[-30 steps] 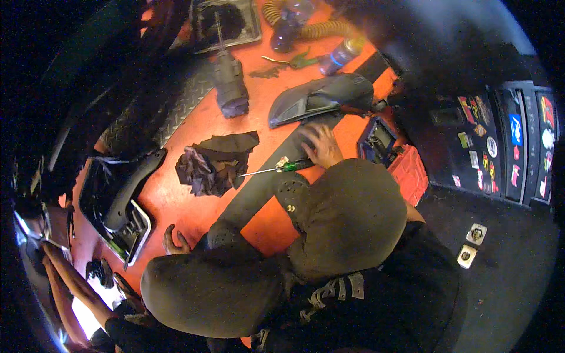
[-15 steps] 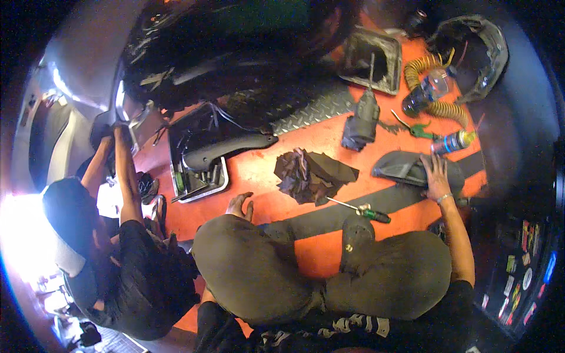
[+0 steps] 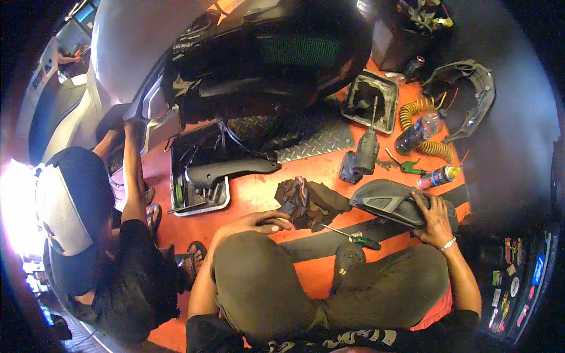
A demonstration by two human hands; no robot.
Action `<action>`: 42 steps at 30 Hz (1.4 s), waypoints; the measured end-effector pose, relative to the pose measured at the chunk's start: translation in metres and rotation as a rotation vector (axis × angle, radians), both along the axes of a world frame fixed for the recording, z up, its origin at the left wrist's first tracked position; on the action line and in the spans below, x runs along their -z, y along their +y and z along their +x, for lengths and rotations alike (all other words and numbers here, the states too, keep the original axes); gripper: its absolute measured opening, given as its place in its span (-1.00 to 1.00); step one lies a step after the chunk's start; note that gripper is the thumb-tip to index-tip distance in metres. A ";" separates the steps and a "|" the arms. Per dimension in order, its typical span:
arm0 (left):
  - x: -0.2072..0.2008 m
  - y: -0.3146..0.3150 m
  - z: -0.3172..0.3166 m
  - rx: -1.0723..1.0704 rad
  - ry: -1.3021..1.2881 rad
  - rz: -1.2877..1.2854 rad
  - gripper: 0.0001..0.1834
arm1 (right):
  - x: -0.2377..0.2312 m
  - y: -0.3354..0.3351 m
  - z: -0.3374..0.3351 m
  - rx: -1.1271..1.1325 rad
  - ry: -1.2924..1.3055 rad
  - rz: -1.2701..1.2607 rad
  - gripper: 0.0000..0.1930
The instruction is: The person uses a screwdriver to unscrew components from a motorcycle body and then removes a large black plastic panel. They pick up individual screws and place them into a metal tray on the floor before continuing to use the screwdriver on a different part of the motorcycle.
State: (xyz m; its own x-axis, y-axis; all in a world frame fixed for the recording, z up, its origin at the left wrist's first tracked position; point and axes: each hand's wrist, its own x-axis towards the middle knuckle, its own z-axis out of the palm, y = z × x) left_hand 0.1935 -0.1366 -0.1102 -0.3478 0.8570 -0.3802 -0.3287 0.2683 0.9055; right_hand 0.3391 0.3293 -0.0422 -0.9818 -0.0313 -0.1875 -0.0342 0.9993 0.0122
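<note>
i look down on an orange-red floor (image 3: 253,191), crossed by a dark grey band (image 3: 306,247) from the centre toward the right. a diamond-tread metal plate (image 3: 318,146) lies at upper centre. at lower right i see a dark panel (image 3: 505,282) dotted with colourful stickers. white light (image 3: 16,206) glares at the left edge, while the far right sinks into bluish-grey dimness.

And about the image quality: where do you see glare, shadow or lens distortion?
In the head view, glare whites out the left edge behind the co-worker, shadow hides detail in the vehicle's dark body, and the fisheye lens blackens the corners and bends shapes near the rim; the right hand on the plastic cover looks fairly sharp there.
</note>
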 end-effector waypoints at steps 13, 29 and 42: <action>-0.112 0.021 -0.041 0.078 0.144 0.565 -0.08 | -0.126 -0.187 -0.152 -0.361 0.873 0.280 -0.32; -0.150 0.042 -0.191 -0.992 -0.377 0.552 -0.10 | -0.038 -0.272 -0.318 -0.491 1.235 0.136 -0.34; -0.130 0.083 -0.205 -1.282 -0.009 0.346 0.07 | -0.007 -0.211 -0.284 0.591 0.704 -2.317 0.06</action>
State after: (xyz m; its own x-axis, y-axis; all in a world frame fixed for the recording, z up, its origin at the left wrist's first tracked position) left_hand -0.0110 -0.0533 0.0196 -0.9760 -0.0210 -0.2169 -0.1809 -0.4764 0.8604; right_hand 0.0551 0.1184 -0.0350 -0.8380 0.5413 -0.0692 -0.3473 -0.6267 -0.6976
